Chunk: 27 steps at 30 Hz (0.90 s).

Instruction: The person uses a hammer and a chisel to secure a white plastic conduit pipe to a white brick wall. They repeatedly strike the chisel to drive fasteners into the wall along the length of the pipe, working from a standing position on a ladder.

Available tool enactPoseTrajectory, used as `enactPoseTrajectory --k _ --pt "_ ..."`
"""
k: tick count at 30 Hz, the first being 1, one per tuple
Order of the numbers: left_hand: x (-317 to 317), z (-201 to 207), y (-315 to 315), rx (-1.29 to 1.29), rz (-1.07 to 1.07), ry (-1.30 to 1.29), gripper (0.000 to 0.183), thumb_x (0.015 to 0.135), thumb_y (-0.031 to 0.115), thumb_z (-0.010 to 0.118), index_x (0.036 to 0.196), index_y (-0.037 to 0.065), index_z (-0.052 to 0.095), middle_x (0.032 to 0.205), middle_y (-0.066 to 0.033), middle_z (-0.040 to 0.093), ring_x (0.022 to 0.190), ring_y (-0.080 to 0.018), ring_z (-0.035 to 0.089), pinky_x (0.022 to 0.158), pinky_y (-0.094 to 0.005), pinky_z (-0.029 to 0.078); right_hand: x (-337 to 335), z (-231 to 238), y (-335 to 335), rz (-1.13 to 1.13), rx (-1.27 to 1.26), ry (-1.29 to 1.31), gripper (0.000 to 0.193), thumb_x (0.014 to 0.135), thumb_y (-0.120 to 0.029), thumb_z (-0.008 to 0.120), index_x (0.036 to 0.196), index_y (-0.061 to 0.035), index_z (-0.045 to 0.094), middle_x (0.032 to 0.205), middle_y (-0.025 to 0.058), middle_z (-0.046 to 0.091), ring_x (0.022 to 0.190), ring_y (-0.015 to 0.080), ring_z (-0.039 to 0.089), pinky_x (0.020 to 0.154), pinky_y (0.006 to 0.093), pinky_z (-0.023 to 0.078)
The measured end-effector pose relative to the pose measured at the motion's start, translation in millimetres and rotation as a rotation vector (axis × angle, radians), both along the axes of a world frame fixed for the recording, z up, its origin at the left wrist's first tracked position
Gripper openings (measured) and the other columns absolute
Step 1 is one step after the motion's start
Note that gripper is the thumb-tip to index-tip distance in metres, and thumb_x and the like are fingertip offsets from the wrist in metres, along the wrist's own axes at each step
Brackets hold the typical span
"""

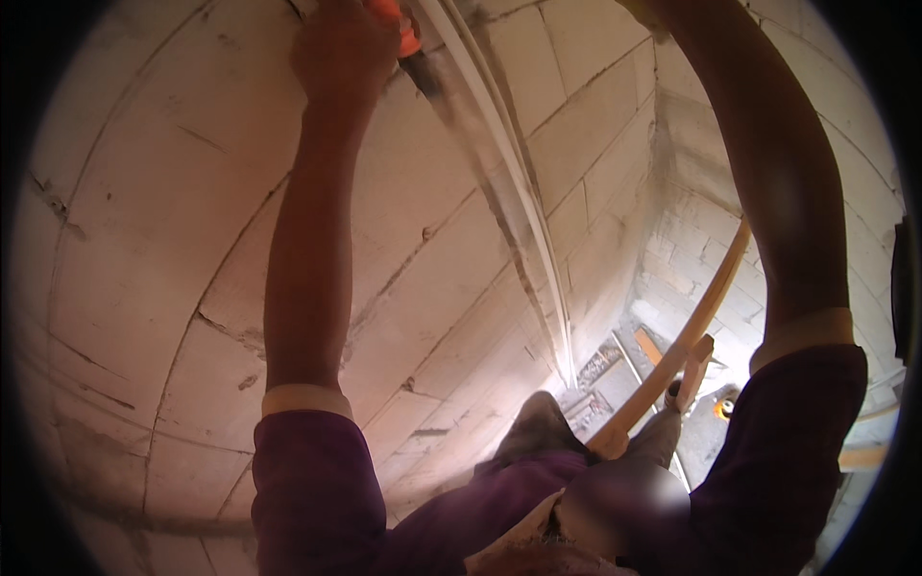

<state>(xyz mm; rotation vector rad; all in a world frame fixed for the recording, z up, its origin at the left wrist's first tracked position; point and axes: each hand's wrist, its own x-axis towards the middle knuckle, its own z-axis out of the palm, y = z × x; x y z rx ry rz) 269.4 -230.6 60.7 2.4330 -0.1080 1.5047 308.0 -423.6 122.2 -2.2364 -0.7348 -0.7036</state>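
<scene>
My left hand [341,43] is raised against the block wall at the top of the head view, closed in a dim grip. Out of its right side sticks a bright orange object [405,29]; its kind is hidden by the hand and the frame edge. Just right of it, pale narrow pipes or strips [509,144] run down the wall along a vertical groove [471,144]. My right hand [642,12] reaches up too, but the top edge cuts it off, so its fingers and anything in them are out of sight.
The pale block wall [192,240] with dark joints fills the left and meets another wall at a corner. A long wooden beam [682,336] slants up past my right arm. Far below lie floor rubble [600,365] and a round yellow-orange item [725,407].
</scene>
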Motion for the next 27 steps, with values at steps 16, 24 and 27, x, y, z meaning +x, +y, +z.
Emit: enactPoseTrajectory --k 16,24,27 --pt "4 15 -13 0.545 0.435 0.115 0.025 0.082 0.026 0.067 0.095 0.005 0.072 0.089 -0.0171 0.072 0.083 -0.0343 0.07 0.076 -0.0451 0.055 -7 -213 11 0.111 0.503 0.473 0.048 0.099 -0.049 0.053 0.097 -0.002 0.063 0.067 0.0045 0.057 0.053 0.014 0.053 0.047 0.0306 0.045" --pt "-6 22 -25 0.506 0.353 0.313 0.023 0.078 0.025 0.071 0.087 0.004 0.073 0.09 -0.0197 0.072 0.086 -0.0378 0.069 0.079 -0.0445 0.055 -51 -296 -3 0.184 0.585 0.758 0.044 0.097 -0.043 0.058 0.095 0.001 0.063 0.07 0.0069 0.059 0.065 0.017 0.058 0.062 0.036 0.046" --pt "-11 2 -26 0.608 0.423 0.057 0.03 0.08 0.019 0.072 0.104 0.001 0.069 0.097 -0.018 0.072 0.087 -0.031 0.071 0.079 -0.0394 0.055 -60 -304 -14 0.156 0.594 0.806 0.043 0.097 -0.042 0.059 0.094 0.0011 0.063 0.071 0.0062 0.059 0.066 0.0169 0.056 0.062 0.034 0.044"
